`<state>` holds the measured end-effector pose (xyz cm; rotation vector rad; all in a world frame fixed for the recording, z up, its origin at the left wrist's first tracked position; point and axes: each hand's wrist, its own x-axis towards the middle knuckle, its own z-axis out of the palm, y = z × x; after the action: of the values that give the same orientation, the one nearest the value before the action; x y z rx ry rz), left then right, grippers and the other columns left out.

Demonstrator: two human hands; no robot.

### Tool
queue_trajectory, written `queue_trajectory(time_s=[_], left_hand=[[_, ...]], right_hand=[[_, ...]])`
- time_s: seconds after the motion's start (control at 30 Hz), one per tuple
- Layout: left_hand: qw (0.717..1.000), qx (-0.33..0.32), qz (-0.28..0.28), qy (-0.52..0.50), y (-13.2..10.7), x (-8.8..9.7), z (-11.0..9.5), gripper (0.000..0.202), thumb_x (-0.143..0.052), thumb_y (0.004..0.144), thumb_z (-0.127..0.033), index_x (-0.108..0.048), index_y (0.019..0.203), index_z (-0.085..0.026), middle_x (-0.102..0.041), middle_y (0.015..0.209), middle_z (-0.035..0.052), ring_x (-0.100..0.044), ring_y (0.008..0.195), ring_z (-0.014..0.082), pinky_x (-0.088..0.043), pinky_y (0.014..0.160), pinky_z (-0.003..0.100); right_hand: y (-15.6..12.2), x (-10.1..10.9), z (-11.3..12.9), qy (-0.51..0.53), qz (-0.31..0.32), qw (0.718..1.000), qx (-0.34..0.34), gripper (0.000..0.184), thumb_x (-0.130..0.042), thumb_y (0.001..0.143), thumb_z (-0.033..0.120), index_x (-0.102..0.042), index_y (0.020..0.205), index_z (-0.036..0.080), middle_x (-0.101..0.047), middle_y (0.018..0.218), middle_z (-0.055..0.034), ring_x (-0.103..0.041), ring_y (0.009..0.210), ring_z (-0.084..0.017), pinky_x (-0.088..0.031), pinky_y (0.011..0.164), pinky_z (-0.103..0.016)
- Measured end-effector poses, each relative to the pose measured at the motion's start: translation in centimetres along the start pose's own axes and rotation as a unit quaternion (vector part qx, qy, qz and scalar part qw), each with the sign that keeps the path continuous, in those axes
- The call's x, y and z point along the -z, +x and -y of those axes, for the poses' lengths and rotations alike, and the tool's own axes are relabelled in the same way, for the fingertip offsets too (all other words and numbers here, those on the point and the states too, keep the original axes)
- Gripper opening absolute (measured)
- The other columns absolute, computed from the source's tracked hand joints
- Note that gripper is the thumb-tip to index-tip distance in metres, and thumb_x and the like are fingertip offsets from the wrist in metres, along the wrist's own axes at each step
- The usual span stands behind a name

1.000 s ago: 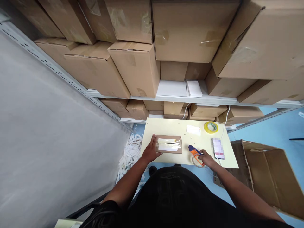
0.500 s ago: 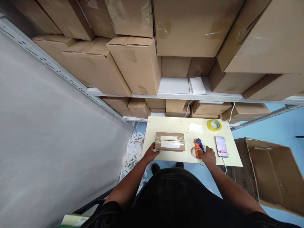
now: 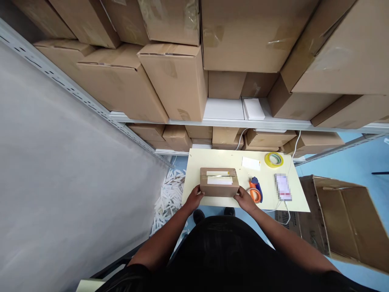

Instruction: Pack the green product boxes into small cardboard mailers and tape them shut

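A small brown cardboard box (image 3: 219,190) with clear tape and white labels on top is at the front of the pale yellow table (image 3: 194,160). My left hand (image 3: 194,198) grips its left front corner, fingers curled against the side. At the opposite end, my right hand (image 3: 244,199) closes on the right front corner. Both hands hold the box between them. Just beyond my right hand lies an orange and blue tape dispenser (image 3: 255,191), touched by neither hand.
A yellow tape roll (image 3: 274,159), a white label (image 3: 251,163) and a phone (image 3: 283,187) with a cable lie on the table. Shelves of cardboard boxes (image 3: 173,81) rise behind. An open carton (image 3: 349,219) stands right; paper scraps (image 3: 170,192) cover the floor left.
My right hand has left the tape dispenser and moved left onto the box's right end. The box has tilted or lifted slightly, showing more of its front side.
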<state>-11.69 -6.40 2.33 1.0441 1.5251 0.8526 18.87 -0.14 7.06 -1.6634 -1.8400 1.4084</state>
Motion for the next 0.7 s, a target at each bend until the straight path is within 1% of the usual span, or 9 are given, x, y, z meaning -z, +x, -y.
queue_trajectory(time_s=[0.1,0.17,0.2,0.27,0.33,0.47,0.57,0.7], left_hand=[[0.999,0.007,-0.021,0.05,-0.8,0.0,-0.9,0.058,-0.057,0.09,-0.034,-0.05,0.145,-0.018,-0.061,0.137,0.0138,-0.061,0.128,0.0276,-0.05,0.108,0.045],[0.996,0.016,-0.027,0.086,-1.0,0.0,-1.4,0.06,-0.057,0.091,-0.036,-0.049,0.147,-0.018,-0.062,0.129,0.012,-0.062,0.122,0.0259,-0.053,0.103,0.042],[0.995,0.017,-0.027,0.097,-1.0,-0.1,-1.6,0.06,-0.056,0.091,-0.037,-0.049,0.147,-0.018,-0.061,0.126,0.0115,-0.062,0.12,0.0252,-0.054,0.101,0.04],[0.994,0.016,-0.026,0.103,-0.7,-0.2,-1.9,0.059,-0.055,0.091,-0.036,-0.05,0.147,-0.018,-0.06,0.123,0.0113,-0.061,0.119,0.0246,-0.054,0.099,0.038],[0.994,0.017,-0.027,0.105,-0.2,-0.2,-2.2,0.06,-0.055,0.091,-0.036,-0.049,0.148,-0.019,-0.059,0.123,0.0113,-0.06,0.12,0.0248,-0.054,0.099,0.038],[0.993,0.029,-0.03,0.107,0.7,-0.1,-2.5,0.06,-0.057,0.09,-0.035,-0.05,0.148,-0.019,-0.058,0.125,0.0109,-0.059,0.119,0.0247,-0.049,0.106,0.04],[0.995,0.03,-0.031,0.095,0.9,0.0,-2.3,0.061,-0.06,0.088,-0.034,-0.05,0.147,-0.02,-0.057,0.126,0.0109,-0.06,0.119,0.0246,-0.047,0.108,0.041],[0.997,0.03,-0.025,0.07,0.7,0.3,-1.7,0.063,-0.061,0.088,-0.036,-0.049,0.148,-0.02,-0.056,0.129,0.012,-0.059,0.122,0.0264,-0.051,0.103,0.042]], right_hand=[[0.1,1.4,1.3,-0.049,-0.012,0.999,-0.008,0.031,-0.049,0.085,0.036,-0.063,0.107,0.02,-0.07,0.096,-0.0038,-0.065,0.088,-0.022,-0.051,0.08,-0.032],[0.4,1.8,2.0,-0.07,-0.014,0.997,-0.025,0.028,-0.048,0.087,0.039,-0.064,0.1,0.02,-0.069,0.091,-0.0032,-0.064,0.084,-0.022,-0.049,0.077,-0.031],[0.6,1.8,2.2,-0.068,-0.012,0.997,-0.03,0.028,-0.048,0.088,0.04,-0.065,0.1,0.02,-0.069,0.092,-0.0037,-0.064,0.086,-0.022,-0.049,0.077,-0.031],[1.1,1.7,2.5,-0.054,-0.012,0.998,-0.033,0.031,-0.048,0.088,0.039,-0.066,0.104,0.019,-0.07,0.099,-0.0058,-0.065,0.091,-0.022,-0.049,0.08,-0.031],[1.6,1.5,2.7,-0.048,-0.02,0.998,-0.035,0.033,-0.049,0.088,0.038,-0.067,0.107,0.018,-0.07,0.104,-0.0078,-0.065,0.096,-0.023,-0.049,0.082,-0.031],[2.3,1.2,2.7,-0.038,-0.029,0.998,-0.043,0.035,-0.051,0.086,0.037,-0.069,0.108,0.017,-0.071,0.102,-0.0086,-0.065,0.096,-0.024,-0.049,0.083,-0.032],[2.4,1.1,2.1,0.004,-0.023,0.999,-0.027,0.037,-0.052,0.085,0.036,-0.068,0.113,0.017,-0.072,0.107,-0.0086,-0.065,0.1,-0.025,-0.049,0.086,-0.032],[2.1,0.6,0.9,0.022,-0.019,0.999,-0.036,0.046,-0.054,0.087,0.039,-0.063,0.126,0.018,-0.07,0.114,-0.0082,-0.065,0.1,-0.025,-0.05,0.09,-0.036]])
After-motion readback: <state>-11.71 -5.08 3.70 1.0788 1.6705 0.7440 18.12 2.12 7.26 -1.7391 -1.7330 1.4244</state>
